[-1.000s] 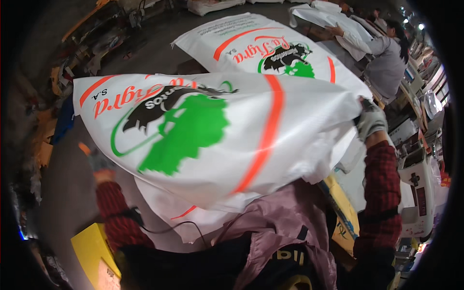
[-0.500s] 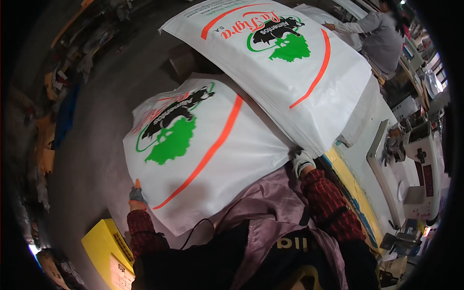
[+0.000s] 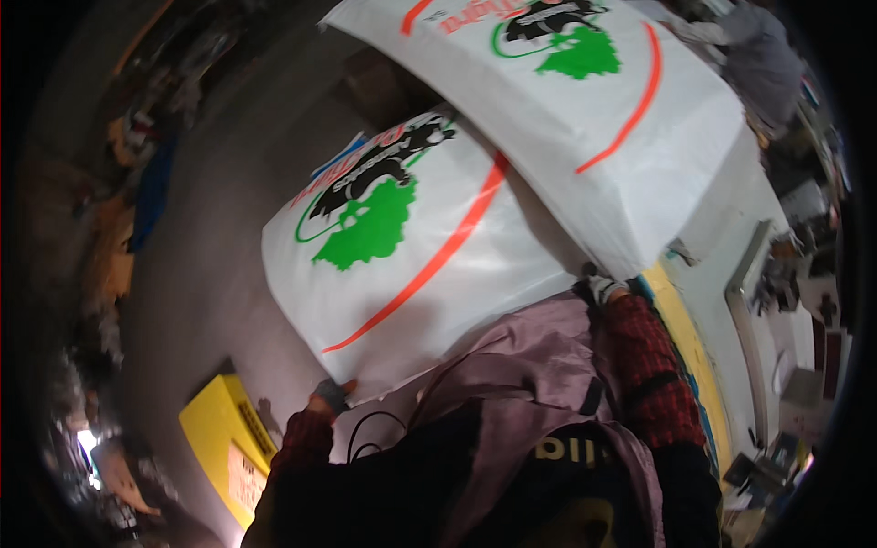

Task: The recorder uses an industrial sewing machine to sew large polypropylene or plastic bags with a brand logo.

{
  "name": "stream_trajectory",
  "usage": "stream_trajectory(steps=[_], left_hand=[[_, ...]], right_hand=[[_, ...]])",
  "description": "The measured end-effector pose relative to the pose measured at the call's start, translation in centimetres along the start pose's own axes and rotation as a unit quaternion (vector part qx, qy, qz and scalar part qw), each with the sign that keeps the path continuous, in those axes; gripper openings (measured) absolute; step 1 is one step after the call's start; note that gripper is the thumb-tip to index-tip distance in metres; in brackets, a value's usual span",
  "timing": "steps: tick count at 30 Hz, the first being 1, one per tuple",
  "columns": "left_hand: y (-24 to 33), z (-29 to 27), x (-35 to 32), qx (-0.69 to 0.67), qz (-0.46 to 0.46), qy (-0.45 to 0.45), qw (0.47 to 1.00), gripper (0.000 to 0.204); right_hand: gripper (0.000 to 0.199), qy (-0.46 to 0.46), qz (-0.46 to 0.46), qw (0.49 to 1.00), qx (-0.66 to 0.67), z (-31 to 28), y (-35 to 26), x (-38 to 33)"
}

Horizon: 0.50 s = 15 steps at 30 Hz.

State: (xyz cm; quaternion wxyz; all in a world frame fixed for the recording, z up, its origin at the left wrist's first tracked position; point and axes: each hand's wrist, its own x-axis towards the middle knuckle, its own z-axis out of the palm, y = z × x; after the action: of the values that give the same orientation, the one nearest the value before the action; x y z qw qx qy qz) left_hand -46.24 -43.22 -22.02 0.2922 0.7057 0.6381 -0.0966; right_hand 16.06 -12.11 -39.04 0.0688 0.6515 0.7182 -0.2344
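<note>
A white woven sack (image 3: 384,274), printed with a green and black emblem and a red stripe, hangs spread out in front of me. My left hand (image 3: 333,395), in a grey glove, pinches its near left corner. At its right end my right hand (image 3: 607,287), in a pale glove with dark fingertips, is closed on the sack's gathered corner; those fingers are partly hidden. Just beyond lies a stack of matching white sacks (image 3: 676,137) on the table, its near corner close to my right hand.
A yellow box (image 3: 219,429) stands on the floor at the lower left. The table edge has a yellow strip (image 3: 681,310). A white machine (image 3: 808,338) sits on the right. Another person (image 3: 763,68) works at the far right. Blue material (image 3: 153,196) lies far left.
My left hand has moved from the sack's left edge to its near corner. The sack looks flatter, its near edge pulled straighter. My right hand keeps its grip. The whole view has shifted.
</note>
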Motion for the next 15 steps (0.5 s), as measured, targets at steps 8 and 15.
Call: stream_trajectory(steps=[8,15], left_hand=[[4.7,4.4,5.3,-0.37,-0.467,0.07,0.8,0.047],[6.1,-0.4,3.1,0.177,-0.384,0.057,0.904,0.062]], right_hand=[[0.048,0.061,0.09,0.994,-0.017,-5.4,-4.8,-1.8],[0.047,0.11,0.132,0.985,-0.001,-6.5,-6.6,-1.9]])
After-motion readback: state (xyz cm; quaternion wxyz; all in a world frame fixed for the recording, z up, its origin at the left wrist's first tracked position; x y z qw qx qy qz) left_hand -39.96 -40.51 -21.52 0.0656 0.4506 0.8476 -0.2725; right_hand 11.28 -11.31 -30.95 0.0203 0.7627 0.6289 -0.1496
